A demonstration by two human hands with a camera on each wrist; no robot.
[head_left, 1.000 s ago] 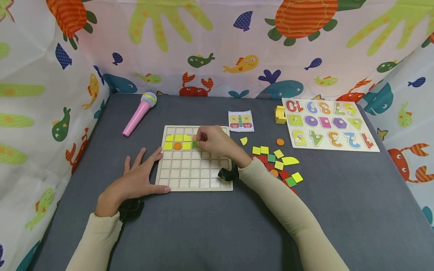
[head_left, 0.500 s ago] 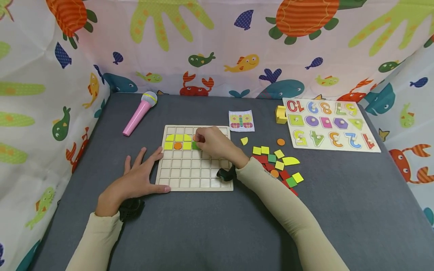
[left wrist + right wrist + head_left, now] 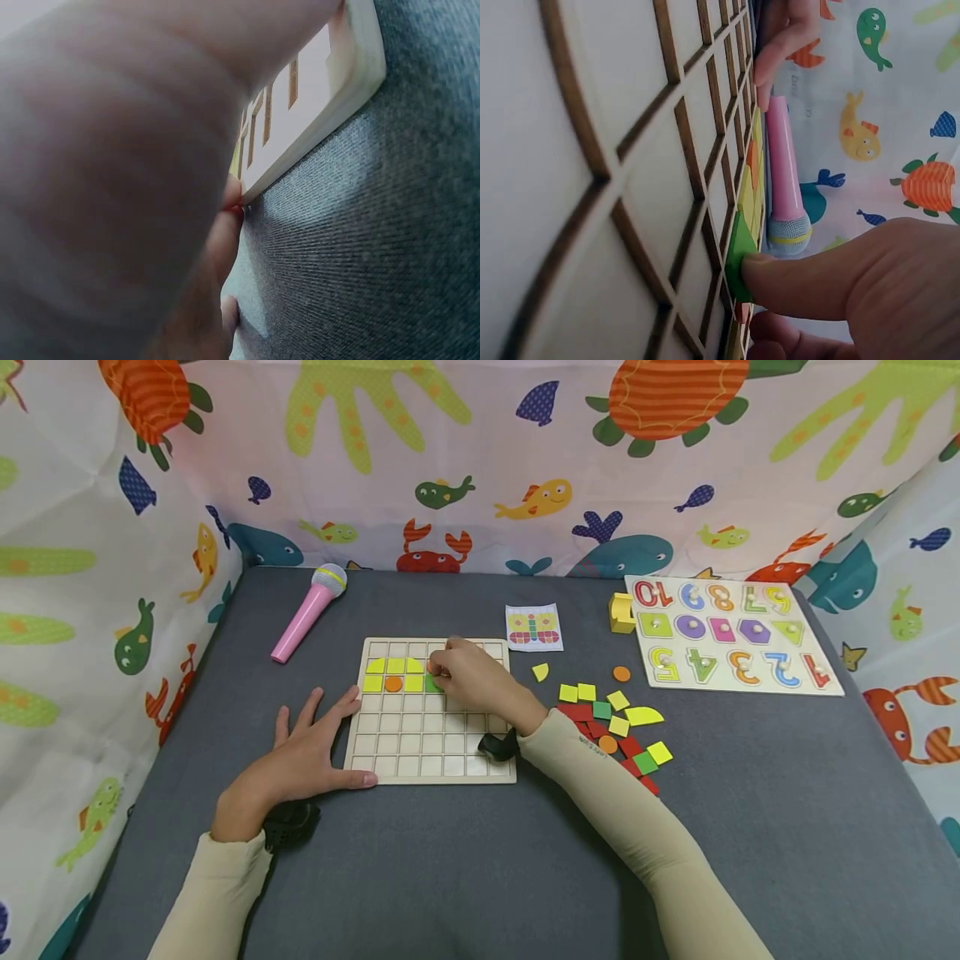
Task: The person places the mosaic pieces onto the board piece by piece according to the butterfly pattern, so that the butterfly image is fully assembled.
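Observation:
A pale wooden grid board (image 3: pixel 421 723) lies on the table, its upper rows partly filled with yellow tiles (image 3: pixel 413 683) and an orange round tile (image 3: pixel 393 683). At its left side my left hand (image 3: pixel 296 764) spreads, fingertips at the edge and thumb by the lower corner. My right hand (image 3: pixel 480 677) is over the upper middle cells with fingers bent. In the right wrist view its thumb (image 3: pixel 780 279) is on a green square tile (image 3: pixel 739 255) set at the grid, the other fingertips just past it. Another orange piece (image 3: pixel 431 665) is mostly covered by that hand.
Loose red, green, yellow and orange tiles (image 3: pixel 617 702) lie right of the board. A butterfly pattern card (image 3: pixel 533 627), a yellow block (image 3: pixel 620 613) and a number puzzle board (image 3: pixel 731 635) are behind them. A pink toy microphone (image 3: pixel 309 613) lies back left. A printed cloth (image 3: pixel 480 460) encloses the table.
The right hand shifts very slightly at the green tile, showing more of it. The left hand stays at the board's edge.

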